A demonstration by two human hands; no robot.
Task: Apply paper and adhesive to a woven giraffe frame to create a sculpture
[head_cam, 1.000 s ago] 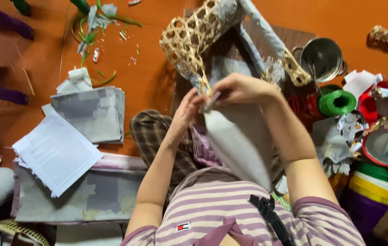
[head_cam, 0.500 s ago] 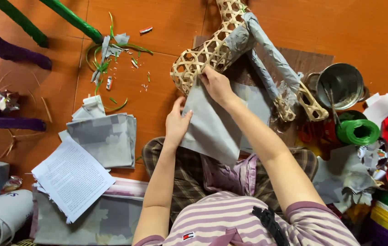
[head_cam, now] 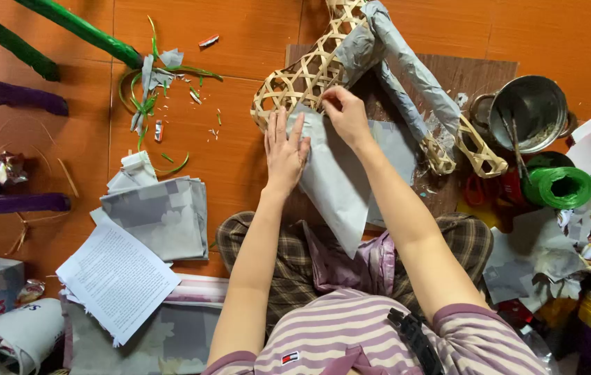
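Grey paper sheet (head_cam: 340, 177) is lying over the near end of the woven bamboo frame (head_cam: 302, 80), just beyond the person's lap. The left hand (head_cam: 284, 149) is pressing it flat with fingers spread apart, while the right hand (head_cam: 346, 114) is pinching the sheet's far edge against the lattice. Thin paper stretched over open weave may be tearing or creasing if pulled too hard, and it could slip sideways under uneven pressing.

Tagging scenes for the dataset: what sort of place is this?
Likely a home craft spot on the floor. A woven bamboo frame is being covered with grey paper by the left hand and right hand; a metal pot and green twine sit nearby.
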